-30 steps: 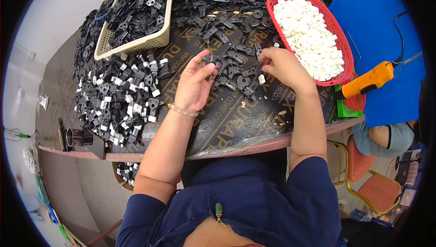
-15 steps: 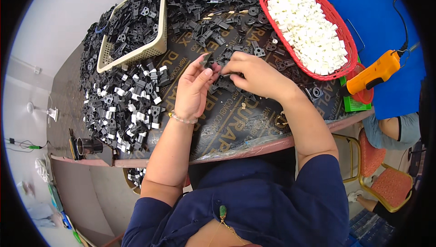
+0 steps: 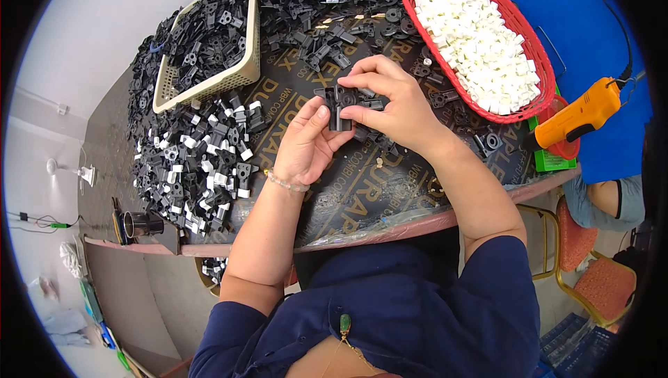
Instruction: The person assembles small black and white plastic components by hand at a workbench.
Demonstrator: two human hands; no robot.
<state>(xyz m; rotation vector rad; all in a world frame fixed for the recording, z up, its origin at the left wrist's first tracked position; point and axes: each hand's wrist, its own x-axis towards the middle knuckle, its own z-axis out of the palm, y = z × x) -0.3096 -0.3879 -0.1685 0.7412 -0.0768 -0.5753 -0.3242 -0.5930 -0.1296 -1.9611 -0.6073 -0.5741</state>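
Above the middle of the dark table, both hands hold one black plastic part (image 3: 339, 109); a round hole and a tubular lower end show on it. My left hand (image 3: 306, 143) has its thumb and fingers closed on the part's left side and underside. From the right, my right hand (image 3: 398, 103) pinches it between the thumb below and the fingers above. Loose black plastic parts (image 3: 327, 47) lie just beyond the hands. On the left is a heap of black parts with white pieces fitted (image 3: 202, 159).
A cream basket (image 3: 209, 86) full of black parts stands at the back left. A red basket (image 3: 480, 115) of small white pieces is at the back right. Near the right edge, an orange tool with a cord (image 3: 581, 115) rests by a green box (image 3: 553, 160). A metal cup (image 3: 142, 224) stands front left.
The black part has turned so its face with the hole shows clearly. My right hand has spread its thumb and fingers around it. The view has shifted slightly.
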